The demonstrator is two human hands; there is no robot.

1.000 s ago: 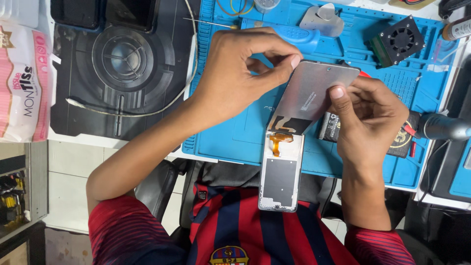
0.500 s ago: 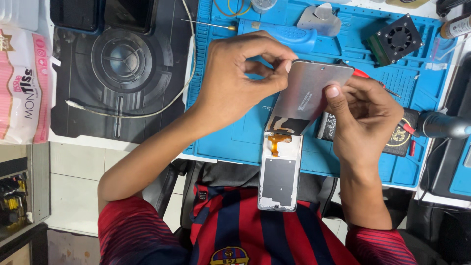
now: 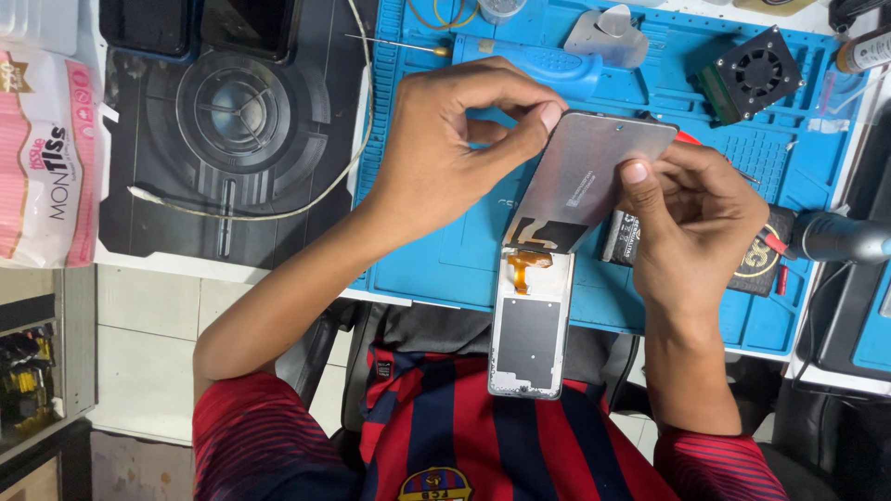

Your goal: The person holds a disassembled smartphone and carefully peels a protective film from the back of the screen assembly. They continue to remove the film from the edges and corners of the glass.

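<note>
A grey phone screen panel [image 3: 585, 176] is tilted up over a blue work mat [image 3: 436, 250], its back side facing me. My left hand [image 3: 455, 153] pinches its upper left edge with thumb and forefinger. My right hand [image 3: 691, 218] grips its right edge, thumb pressed on the panel's back. An orange flex cable [image 3: 527, 269] joins the panel's lower end to a silver phone frame [image 3: 529, 329] that hangs past the mat's near edge above my lap.
A blue-handled screwdriver [image 3: 548, 63], a grey plastic pick [image 3: 603, 32] and a small black fan [image 3: 756, 70] lie at the mat's far side. A black mat [image 3: 232, 121] with a white cable [image 3: 306, 199] lies left, beside a tissue pack [image 3: 42, 158]. A hot-air nozzle [image 3: 840, 237] sits right.
The screen panel has tipped slightly further up and my left fingers have shifted along its top edge. The view has drifted a little.
</note>
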